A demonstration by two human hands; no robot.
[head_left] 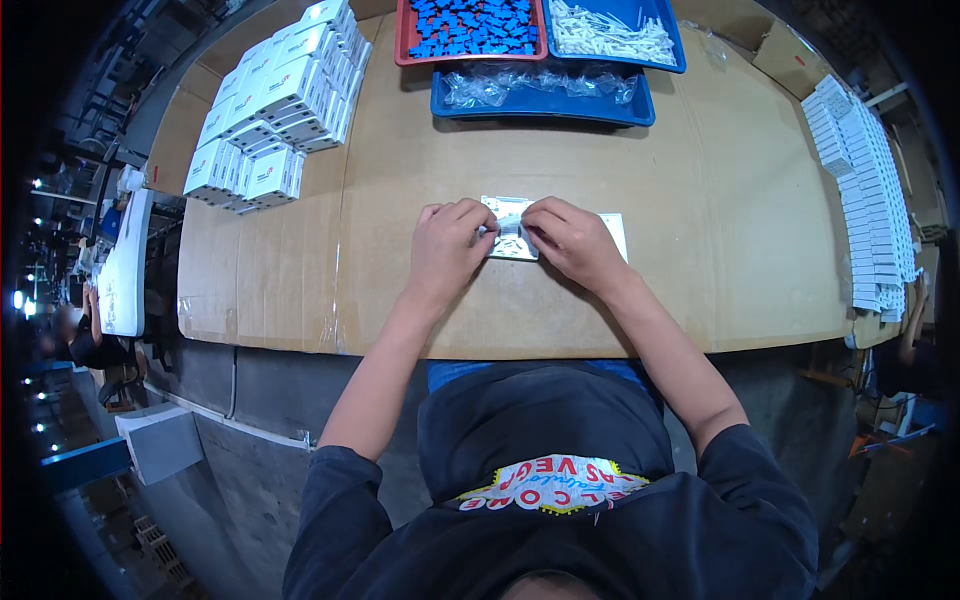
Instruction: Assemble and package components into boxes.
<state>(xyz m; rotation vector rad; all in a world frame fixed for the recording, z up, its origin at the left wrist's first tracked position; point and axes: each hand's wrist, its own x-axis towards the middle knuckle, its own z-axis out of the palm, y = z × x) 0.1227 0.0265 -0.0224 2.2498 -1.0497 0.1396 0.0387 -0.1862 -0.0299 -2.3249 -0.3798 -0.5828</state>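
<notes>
An open flat white box [512,252] lies on the cardboard-covered table, with a white flap or panel [616,232] to its right, partly behind my right hand. Small pale and grey contents show inside, too small to name. My left hand [452,248] is closed in a pinch at the box's left side. Over the right side my right hand [577,243] pinches too, its fingertips close to the left ones. Between them is a greyish, shiny piece [511,226], perhaps clear plastic. What each pinch holds is hidden by the fingers.
Stacked white boxes [280,90] stand at the far left, and rows of white boxes [862,200] at the right. At the back are a red tray [402,40] of blue pieces, a blue tray [681,50] of white pieces and a blue tray [540,112] of clear bags. People sit beyond both sides.
</notes>
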